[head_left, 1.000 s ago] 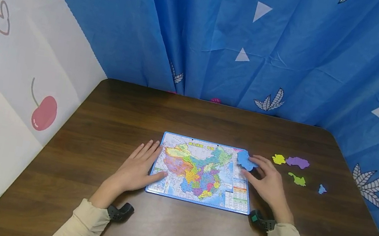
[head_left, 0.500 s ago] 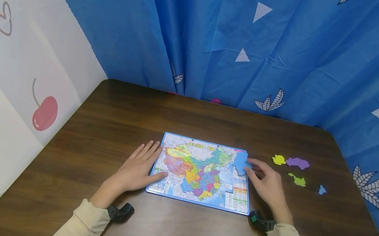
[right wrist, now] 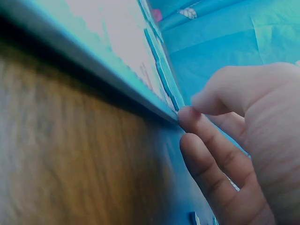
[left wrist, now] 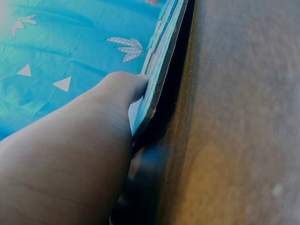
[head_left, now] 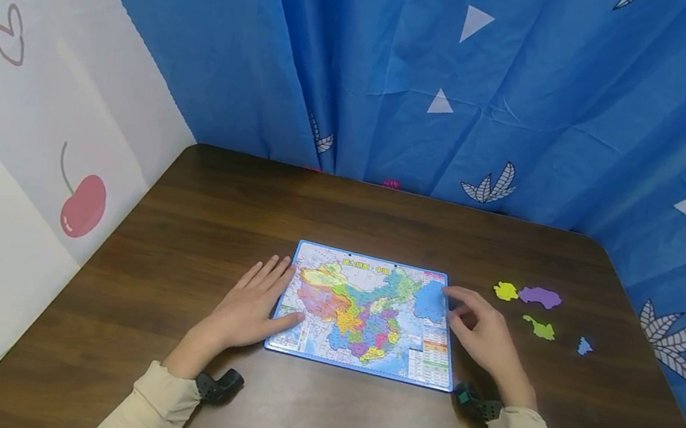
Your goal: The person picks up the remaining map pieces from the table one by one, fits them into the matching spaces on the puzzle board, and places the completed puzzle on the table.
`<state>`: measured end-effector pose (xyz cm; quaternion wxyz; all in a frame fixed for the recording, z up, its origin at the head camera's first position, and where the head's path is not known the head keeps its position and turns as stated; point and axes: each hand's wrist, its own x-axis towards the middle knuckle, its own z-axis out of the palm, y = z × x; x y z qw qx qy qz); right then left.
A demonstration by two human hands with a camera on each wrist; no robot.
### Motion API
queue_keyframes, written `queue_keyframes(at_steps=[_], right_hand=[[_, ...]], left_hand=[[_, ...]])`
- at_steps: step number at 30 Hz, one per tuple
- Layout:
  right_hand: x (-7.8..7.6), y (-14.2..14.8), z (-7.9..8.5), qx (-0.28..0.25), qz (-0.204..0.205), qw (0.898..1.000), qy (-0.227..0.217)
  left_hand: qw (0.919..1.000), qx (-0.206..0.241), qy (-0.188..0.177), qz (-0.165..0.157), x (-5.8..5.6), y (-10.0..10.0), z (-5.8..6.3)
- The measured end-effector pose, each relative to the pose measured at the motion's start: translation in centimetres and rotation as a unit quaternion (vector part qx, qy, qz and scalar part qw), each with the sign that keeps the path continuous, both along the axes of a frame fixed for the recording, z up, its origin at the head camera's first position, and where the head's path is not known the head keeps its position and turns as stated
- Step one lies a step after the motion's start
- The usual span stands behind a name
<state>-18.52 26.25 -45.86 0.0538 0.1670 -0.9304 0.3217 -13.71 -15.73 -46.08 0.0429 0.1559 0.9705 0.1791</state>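
A map puzzle board [head_left: 352, 365] with a blue rim and coloured map pieces lies on the table. My left hand [head_left: 248, 308] rests flat at its left edge, fingers spread, with the thumb [left wrist: 126, 86] laid on the board. On the upper right of the board lies a plain blue puzzle piece [head_left: 430, 303], overlapping the map's right side. My right hand [head_left: 486, 336] is beside it, fingers bent, with the index fingertip at the piece's right edge. In the right wrist view, thumb and fingertips of this hand [right wrist: 234, 136] meet at the board's edge.
On the table to the right lie a yellow piece [head_left: 505, 291], a purple piece [head_left: 540, 298], a green piece [head_left: 539, 328] and a small blue piece [head_left: 585, 346]. A blue curtain [head_left: 382, 61] hangs behind the wooden table [head_left: 348, 427], and a white printed cloth [head_left: 48, 104] at the left.
The blue piece has turned and shifted left across the board, and now lies flatter on it. My right hand has followed it slightly leftward. The left hand has stayed put.
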Motion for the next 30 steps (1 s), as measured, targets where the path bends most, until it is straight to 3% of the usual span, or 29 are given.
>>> queue_keyframes(at_steps=[8,18,30], right_hand=[[-1.2,-0.1,0.2,0.023,0.043,0.999,0.0],[-2.6,-0.7,0.7,0.035,0.097,0.991,-0.09],[-2.4,-0.9,0.3,0.035,0.078,0.991,-0.108]], left_hand=[[1.0,-0.002,0.001,-0.003,-0.1,0.0,0.0],[1.0,0.005,0.003,-0.002,0.1,0.0,-0.1],[1.0,0.005,-0.001,0.001,0.1,0.0,0.1]])
